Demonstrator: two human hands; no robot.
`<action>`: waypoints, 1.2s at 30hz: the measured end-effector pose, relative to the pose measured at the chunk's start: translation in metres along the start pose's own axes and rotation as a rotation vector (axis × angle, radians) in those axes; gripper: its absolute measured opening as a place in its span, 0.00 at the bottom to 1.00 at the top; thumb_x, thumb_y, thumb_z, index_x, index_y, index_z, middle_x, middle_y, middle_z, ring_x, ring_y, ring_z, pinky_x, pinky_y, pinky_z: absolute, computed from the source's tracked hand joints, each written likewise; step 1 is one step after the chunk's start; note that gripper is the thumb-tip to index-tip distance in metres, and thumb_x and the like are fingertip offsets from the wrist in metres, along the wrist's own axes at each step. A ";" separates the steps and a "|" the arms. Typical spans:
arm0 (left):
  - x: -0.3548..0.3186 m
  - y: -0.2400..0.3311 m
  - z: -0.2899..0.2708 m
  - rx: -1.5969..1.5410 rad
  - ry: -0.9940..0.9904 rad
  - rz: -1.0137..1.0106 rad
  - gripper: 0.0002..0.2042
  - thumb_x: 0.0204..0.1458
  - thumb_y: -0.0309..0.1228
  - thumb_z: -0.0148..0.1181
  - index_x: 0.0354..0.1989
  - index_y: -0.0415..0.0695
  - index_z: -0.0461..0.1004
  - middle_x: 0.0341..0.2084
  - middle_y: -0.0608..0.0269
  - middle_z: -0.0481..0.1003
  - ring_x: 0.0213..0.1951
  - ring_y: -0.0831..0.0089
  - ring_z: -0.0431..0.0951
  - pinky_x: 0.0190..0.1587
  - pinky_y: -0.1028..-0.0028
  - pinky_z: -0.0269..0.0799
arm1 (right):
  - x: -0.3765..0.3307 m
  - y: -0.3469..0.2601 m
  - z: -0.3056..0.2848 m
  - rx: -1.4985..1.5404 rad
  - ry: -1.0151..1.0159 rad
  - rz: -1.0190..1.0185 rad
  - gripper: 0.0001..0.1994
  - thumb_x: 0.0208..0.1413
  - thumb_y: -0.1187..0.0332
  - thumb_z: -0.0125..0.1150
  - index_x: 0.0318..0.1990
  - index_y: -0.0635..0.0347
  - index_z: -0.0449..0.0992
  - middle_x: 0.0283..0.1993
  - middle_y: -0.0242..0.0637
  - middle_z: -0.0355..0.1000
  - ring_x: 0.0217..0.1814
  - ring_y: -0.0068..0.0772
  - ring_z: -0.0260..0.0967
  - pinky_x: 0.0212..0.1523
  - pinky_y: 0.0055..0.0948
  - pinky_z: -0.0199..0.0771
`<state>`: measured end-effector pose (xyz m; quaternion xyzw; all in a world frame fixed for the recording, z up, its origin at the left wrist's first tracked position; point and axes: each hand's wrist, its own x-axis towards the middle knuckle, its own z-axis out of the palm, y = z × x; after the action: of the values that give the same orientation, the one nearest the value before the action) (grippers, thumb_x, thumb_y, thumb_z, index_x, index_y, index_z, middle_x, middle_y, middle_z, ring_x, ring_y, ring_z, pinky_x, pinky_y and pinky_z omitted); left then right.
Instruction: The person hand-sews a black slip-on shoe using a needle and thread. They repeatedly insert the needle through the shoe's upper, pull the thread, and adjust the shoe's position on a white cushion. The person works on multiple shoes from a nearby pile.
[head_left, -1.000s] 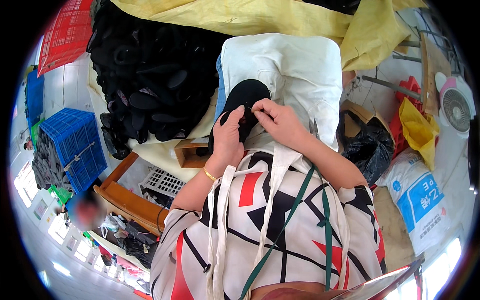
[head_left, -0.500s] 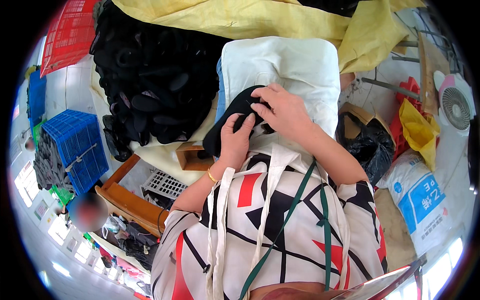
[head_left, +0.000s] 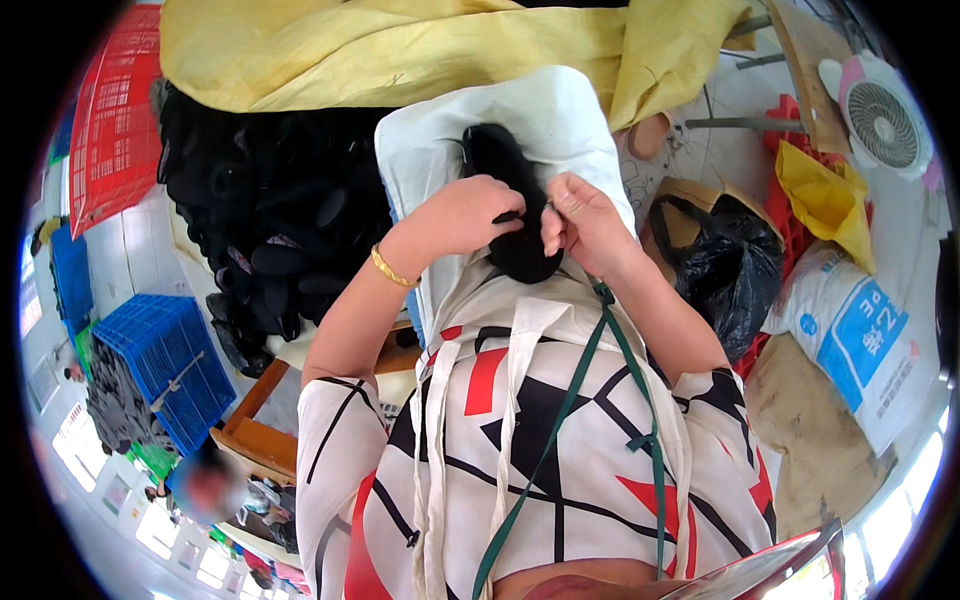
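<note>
A black cloth shoe [head_left: 497, 155] lies lengthwise over a white cloth [head_left: 425, 135] on my lap. My left hand [head_left: 470, 215] grips the shoe's left side, with its fingertips curled into the opening. Close by the shoe's right edge, my right hand [head_left: 592, 228] is closed in a pinch, thumb against forefinger. Whatever sits between those fingers is too small to make out. The shoe's near end rests against my apron.
A large heap of black shoes [head_left: 290, 200] is on the left, below a yellow sheet [head_left: 400, 55]. Blue crate [head_left: 165, 360] and red crate [head_left: 115, 120] stand farther left. On the right are a black plastic bag [head_left: 725, 275], a white sack [head_left: 840, 330] and a fan [head_left: 885, 120].
The shoe has turned more upright in view and lies on the white cloth. My left hand has moved up onto its left side; my right hand has drawn back to its right edge.
</note>
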<state>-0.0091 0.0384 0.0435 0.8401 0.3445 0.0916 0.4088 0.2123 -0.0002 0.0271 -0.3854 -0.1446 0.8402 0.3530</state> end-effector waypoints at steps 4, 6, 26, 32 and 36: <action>0.004 0.017 0.008 -0.178 0.382 -0.193 0.10 0.57 0.38 0.61 0.37 0.44 0.78 0.27 0.55 0.75 0.33 0.53 0.76 0.39 0.64 0.72 | -0.004 -0.008 -0.024 0.269 0.236 -0.133 0.07 0.69 0.64 0.52 0.39 0.54 0.67 0.23 0.29 0.64 0.22 0.27 0.64 0.29 0.32 0.76; -0.004 0.011 0.025 -0.388 0.423 -0.386 0.14 0.60 0.42 0.60 0.35 0.41 0.77 0.27 0.58 0.76 0.29 0.64 0.74 0.35 0.70 0.70 | -0.006 -0.015 -0.026 0.369 0.273 -0.138 0.06 0.68 0.65 0.53 0.39 0.54 0.68 0.23 0.27 0.61 0.22 0.25 0.62 0.29 0.31 0.74; -0.051 0.017 0.076 -1.379 0.575 -0.787 0.10 0.59 0.28 0.63 0.46 0.40 0.74 0.32 0.62 0.78 0.31 0.77 0.78 0.33 0.78 0.79 | -0.010 -0.006 -0.019 -0.408 0.263 -0.623 0.05 0.67 0.72 0.54 0.46 0.63 0.73 0.33 0.31 0.74 0.37 0.21 0.72 0.43 0.22 0.73; -0.057 0.012 0.086 -1.881 0.545 -0.687 0.07 0.64 0.31 0.56 0.44 0.40 0.72 0.33 0.57 0.79 0.30 0.74 0.78 0.29 0.79 0.78 | -0.020 0.015 0.012 -1.105 0.009 -0.293 0.05 0.62 0.67 0.57 0.40 0.56 0.76 0.26 0.40 0.75 0.24 0.39 0.74 0.29 0.36 0.74; -0.051 0.021 0.083 -1.916 0.578 -0.707 0.08 0.66 0.32 0.52 0.43 0.39 0.72 0.32 0.58 0.78 0.29 0.75 0.77 0.29 0.80 0.77 | -0.017 0.021 0.013 -1.302 0.022 -0.362 0.06 0.60 0.66 0.56 0.40 0.54 0.77 0.27 0.45 0.75 0.28 0.51 0.74 0.31 0.42 0.75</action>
<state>-0.0002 -0.0556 0.0119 -0.0341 0.4374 0.3969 0.8062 0.1997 -0.0269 0.0344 -0.4978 -0.6802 0.5052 0.1853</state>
